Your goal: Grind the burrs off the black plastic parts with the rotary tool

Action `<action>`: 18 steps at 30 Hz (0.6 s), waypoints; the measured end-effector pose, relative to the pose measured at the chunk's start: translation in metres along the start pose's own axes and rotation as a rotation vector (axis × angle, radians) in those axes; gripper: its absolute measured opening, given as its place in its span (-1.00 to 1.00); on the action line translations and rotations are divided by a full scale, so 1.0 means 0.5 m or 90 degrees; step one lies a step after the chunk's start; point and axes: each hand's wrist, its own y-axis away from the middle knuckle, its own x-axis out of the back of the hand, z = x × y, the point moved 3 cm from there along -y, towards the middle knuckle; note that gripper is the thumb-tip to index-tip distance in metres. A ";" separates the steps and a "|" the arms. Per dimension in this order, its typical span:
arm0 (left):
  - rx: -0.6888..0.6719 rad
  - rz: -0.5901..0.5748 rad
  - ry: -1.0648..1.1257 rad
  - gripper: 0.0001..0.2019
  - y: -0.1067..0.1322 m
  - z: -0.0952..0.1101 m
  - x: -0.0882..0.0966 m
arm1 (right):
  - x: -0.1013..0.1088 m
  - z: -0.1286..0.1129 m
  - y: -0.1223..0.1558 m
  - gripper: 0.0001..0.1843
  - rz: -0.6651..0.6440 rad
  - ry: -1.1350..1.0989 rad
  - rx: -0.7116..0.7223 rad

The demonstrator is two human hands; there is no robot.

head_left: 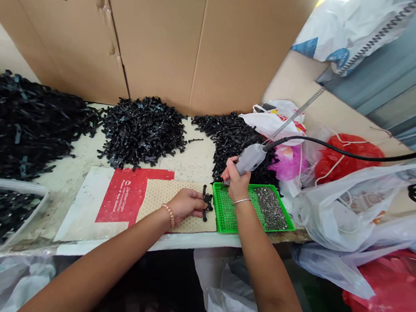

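The right hand (236,183) is wrapped firmly around a grey power screwdriver (249,159), held slanting with its tip pointing down toward the near left corner of a green tray (228,216); the tip itself is hidden behind the hand. A black cable (344,152) and a coiled grey hose (296,114) run off from the tool's back end toward the upper right. The left hand (185,205) lies low on a tan mat (160,194), its fingers pinched on a small black plastic part (207,202) that sits just beside the tray's left edge. The two hands are close together, the part between them. The tray's right half holds a spread of tiny grey screws (271,208), while its left half shows bare green grid. Under the mat lies a red and white printed sheet (123,194), flat on the pale table (192,162). Farther back, three heaps of the same black parts stand against a cardboard wall (161,34): one behind the tray (228,131), one in the middle (142,130) and a large one on the left (23,123). A clear bin (0,209) at the near left edge holds more of them. To the right, plastic bags crowd the table's end, white (270,120), pink (288,163) and red (348,150), with a bigger clear bag (353,209) in front.
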 end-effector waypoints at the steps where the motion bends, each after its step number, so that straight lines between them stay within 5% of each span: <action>1: -0.001 -0.002 0.000 -0.90 -0.001 -0.001 0.001 | 0.000 -0.002 -0.001 -0.65 0.006 -0.004 -0.001; 6: -0.014 -0.010 0.007 -0.87 -0.006 -0.004 0.003 | -0.002 -0.056 0.011 -0.64 0.061 -0.090 0.019; 10: -0.019 -0.009 0.009 -0.87 -0.005 -0.003 0.003 | -0.024 -0.103 0.054 -0.64 0.018 -0.169 0.002; 18: -0.028 -0.009 0.010 -0.85 -0.005 -0.004 0.005 | -0.049 -0.084 0.111 -0.66 -0.025 -0.170 -0.062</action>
